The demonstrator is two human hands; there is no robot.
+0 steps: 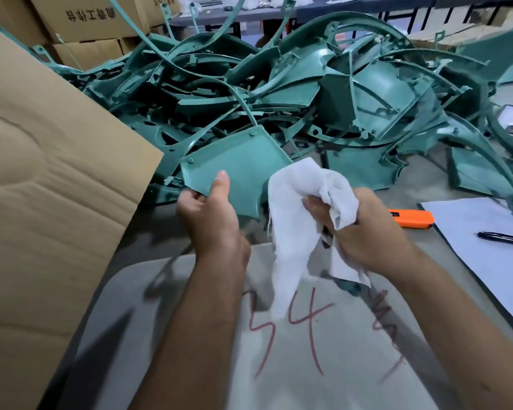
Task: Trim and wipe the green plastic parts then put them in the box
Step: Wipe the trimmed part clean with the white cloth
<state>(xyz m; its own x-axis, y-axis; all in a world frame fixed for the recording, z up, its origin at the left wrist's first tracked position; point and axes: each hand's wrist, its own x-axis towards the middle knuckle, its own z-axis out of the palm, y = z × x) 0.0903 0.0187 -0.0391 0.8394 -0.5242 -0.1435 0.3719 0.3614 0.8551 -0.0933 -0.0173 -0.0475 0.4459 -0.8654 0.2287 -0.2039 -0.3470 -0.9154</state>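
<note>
Soft, even indoor light fell from overhead, moderately bright. Dark shadows of the arms lay on the grey surface [190, 321] below them. The white cloth [296, 220] looked nearly washed out. Wide-angle bending curved the cardboard flap [48, 179] at the edge, and the forearms were smeared with blur.

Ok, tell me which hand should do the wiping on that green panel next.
Right. The right hand already grips the white cloth, whose top overlaps the green panel. The left hand pinches the panel's lower edge, so it looks better placed to steady it.
</note>
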